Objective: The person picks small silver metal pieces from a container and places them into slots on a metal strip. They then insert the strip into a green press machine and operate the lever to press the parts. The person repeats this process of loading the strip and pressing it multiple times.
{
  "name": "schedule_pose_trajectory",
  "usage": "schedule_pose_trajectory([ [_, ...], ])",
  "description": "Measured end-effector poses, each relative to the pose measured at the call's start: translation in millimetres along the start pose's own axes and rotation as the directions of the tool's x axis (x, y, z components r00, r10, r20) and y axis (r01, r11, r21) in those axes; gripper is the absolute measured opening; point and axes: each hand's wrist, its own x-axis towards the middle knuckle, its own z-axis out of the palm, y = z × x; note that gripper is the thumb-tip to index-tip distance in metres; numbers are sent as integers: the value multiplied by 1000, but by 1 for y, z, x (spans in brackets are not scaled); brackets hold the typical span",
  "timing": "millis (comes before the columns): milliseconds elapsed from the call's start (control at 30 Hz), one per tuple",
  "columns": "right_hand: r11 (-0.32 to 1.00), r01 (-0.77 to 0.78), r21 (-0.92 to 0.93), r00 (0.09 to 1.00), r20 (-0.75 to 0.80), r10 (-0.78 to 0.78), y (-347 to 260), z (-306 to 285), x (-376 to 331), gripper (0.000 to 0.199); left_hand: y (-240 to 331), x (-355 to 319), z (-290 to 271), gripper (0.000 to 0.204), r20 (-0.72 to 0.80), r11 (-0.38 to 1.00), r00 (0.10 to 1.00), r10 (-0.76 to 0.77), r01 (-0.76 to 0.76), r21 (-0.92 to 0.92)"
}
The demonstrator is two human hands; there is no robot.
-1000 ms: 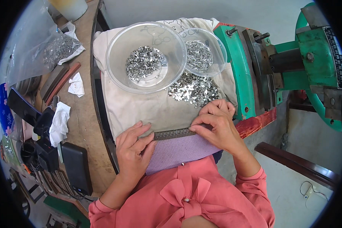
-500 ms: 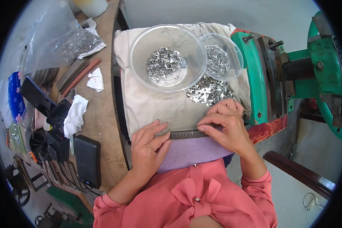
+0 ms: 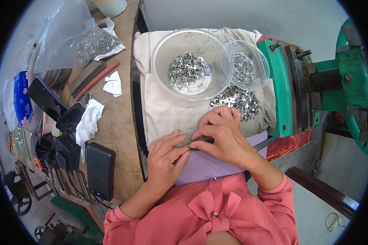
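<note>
A narrow dark metal strip (image 3: 267, 143) lies across the purple cloth (image 3: 200, 167) at the table's near edge, mostly covered by my hands. My left hand (image 3: 165, 157) is closed around its left end, thumb and forefinger pressed together. Thumb and forefinger of my right hand (image 3: 221, 139) pinch just beside the left fingertips, over the strip; whatever they hold is too small to make out. Beyond the right hand is a loose heap of small shiny metal pieces (image 3: 243, 102). A large clear tub (image 3: 159, 87) and a smaller clear tub (image 3: 263, 61) hold similar small metal parts.
Close on the right stands a green machine (image 3: 280, 94). The wooden bench (image 3: 122, 122) at left carries a black power bank (image 3: 100, 171), crumpled tissue (image 3: 90, 120), a phone (image 3: 47, 96), reddish and dark bars (image 3: 96, 81) and a plastic bag of metal bits (image 3: 96, 45). Beige cloth (image 3: 163, 114) covers the worktable.
My right hand has moved left along the strip until its fingertips meet those of my left hand. The strip's slotted middle is now covered. The whole view has shifted slightly.
</note>
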Motion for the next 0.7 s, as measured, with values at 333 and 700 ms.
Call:
schedule_pose_trajectory([
  [333, 998, -43, 54, 998, -49, 46, 3, -6, -2, 11, 0, 2, -1, 23, -9, 998, 999, 51, -51, 37],
  [700, 970, -69, -232, 821, -566, -77, 32, -80, 12, 10, 17, 1, 4, 45, 164, 913, 931, 325, -355, 204],
])
